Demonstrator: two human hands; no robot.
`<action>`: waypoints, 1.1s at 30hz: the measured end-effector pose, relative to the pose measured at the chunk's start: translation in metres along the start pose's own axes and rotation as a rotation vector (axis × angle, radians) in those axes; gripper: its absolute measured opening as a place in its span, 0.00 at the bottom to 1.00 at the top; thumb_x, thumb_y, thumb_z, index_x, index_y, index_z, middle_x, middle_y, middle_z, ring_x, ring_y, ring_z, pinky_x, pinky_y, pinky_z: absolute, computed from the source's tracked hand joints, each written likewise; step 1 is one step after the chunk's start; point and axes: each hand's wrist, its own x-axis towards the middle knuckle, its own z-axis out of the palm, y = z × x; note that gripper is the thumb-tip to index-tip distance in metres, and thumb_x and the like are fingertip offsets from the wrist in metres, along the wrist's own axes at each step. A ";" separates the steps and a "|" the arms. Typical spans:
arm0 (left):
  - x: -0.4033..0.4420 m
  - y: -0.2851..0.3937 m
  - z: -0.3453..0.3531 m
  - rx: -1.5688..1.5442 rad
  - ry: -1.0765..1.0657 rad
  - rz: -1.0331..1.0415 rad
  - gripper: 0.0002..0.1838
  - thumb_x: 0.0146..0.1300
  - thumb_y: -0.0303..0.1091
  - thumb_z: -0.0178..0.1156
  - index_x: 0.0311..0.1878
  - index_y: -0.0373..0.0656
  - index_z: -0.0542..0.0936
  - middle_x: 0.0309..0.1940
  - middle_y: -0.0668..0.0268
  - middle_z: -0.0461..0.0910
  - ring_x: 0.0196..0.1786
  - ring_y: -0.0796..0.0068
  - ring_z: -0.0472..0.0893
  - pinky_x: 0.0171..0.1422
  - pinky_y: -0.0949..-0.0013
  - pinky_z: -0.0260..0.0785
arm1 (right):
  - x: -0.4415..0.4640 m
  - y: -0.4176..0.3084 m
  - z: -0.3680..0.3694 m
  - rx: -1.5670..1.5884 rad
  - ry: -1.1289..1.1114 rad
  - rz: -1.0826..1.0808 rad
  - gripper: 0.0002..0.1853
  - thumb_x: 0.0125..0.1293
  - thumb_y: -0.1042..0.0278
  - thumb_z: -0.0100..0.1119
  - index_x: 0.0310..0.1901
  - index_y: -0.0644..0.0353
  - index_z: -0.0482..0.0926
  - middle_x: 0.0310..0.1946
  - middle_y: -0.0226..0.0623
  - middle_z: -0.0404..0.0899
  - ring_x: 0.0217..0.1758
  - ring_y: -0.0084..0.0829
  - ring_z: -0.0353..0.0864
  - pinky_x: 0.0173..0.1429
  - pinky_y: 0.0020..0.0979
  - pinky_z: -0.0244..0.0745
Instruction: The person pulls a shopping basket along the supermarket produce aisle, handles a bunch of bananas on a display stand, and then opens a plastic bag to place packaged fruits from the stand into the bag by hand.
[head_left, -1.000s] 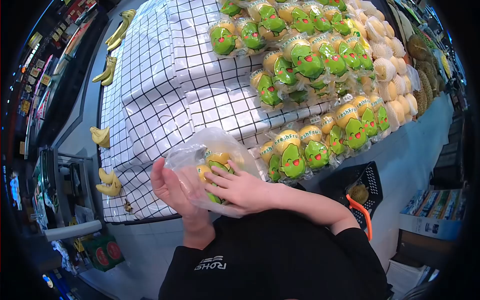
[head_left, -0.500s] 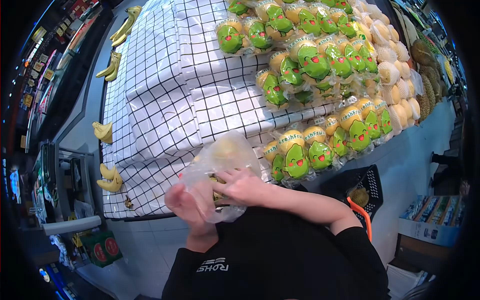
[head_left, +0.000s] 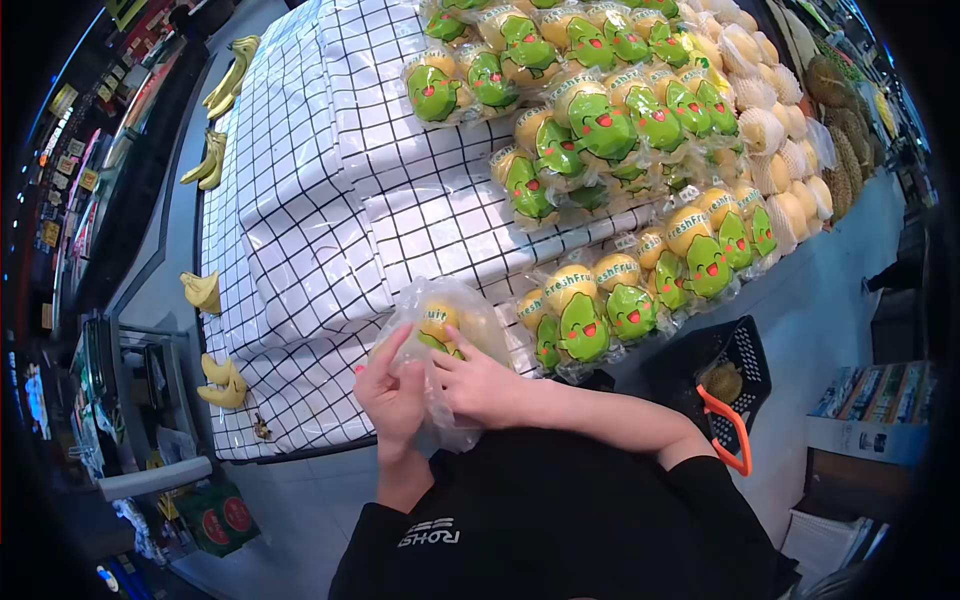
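Observation:
A clear plastic bag (head_left: 408, 305) lies at the table's front edge, with yellow fruit and a green-printed fruit pack (head_left: 436, 320) showing through it. My left hand (head_left: 392, 398) holds the bag's near left side, thumb and fingers closed on the thin film. Against the bag's near right side is my right hand (head_left: 480, 388), its fingers bent around the gathered plastic by the bag's mouth. Part of the bag's contents is hidden behind my fingers and the cloudy film.
Packs of yellow fruit (head_left: 580, 310) with green cartoon prints are stacked on the checked cloth (head_left: 430, 230). Net-wrapped fruit (head_left: 765, 130) sits farther right. Bananas (head_left: 222, 380) line the left edge. A black basket (head_left: 745, 370) with an orange handle stands at the lower right.
My right hand has drawn back from deeper in the bag to its near side. My left hand has shifted right, closer to the right one, and the fruit print shows more clearly.

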 end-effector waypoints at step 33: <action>0.004 -0.056 -0.030 -0.205 0.213 -0.342 0.35 0.67 0.26 0.61 0.73 0.28 0.57 0.58 0.55 0.76 0.53 0.69 0.80 0.60 0.66 0.74 | 0.000 0.013 0.007 0.089 0.139 0.196 0.24 0.61 0.62 0.61 0.61 0.46 0.78 0.63 0.46 0.72 0.64 0.45 0.74 0.71 0.52 0.62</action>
